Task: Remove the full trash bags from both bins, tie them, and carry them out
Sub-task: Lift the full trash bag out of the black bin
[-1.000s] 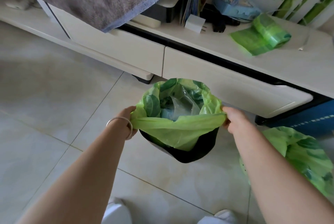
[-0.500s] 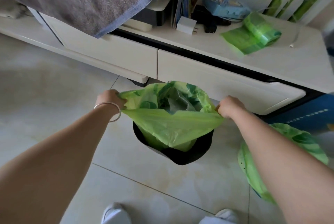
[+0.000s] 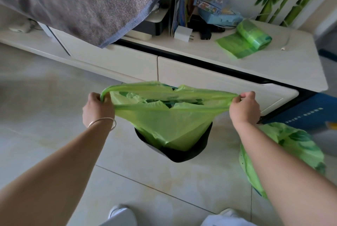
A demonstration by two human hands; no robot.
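While both hands gripped it, the green trash bag [image 3: 164, 125] hung stretched between them, its lower part inside the black bin [image 3: 182, 154] on the tiled floor [image 3: 45, 107].

Head view, items as recorded:
- Left hand [image 3: 97, 109]: closed around the bag's left rim corner; a silver bangle [image 3: 102, 122] sat on the wrist.
- Right hand [image 3: 245, 107]: closed on the bag's right rim corner, fingers pinching the gathered plastic.
- Bag mouth: pulled taut into a narrow slit from one hand to the other; contents mostly hidden.
- Second green bag [image 3: 295, 151]: below and behind the right forearm, on the floor, partly covered by the arm.
- Low white desk [image 3: 273, 65]: beyond both hands, drawer fronts facing the bin.
- Roll of green bags [image 3: 249, 37]: on the desk, beyond the right hand, partly unrolled.
- White plug adapter [image 3: 182, 34]: on the desk, beyond the bag.
- Grey towel [image 3: 82, 1]: draped beyond the left hand.
- White shoes [image 3: 122, 214]: nearer than the hands, at the lower edge.
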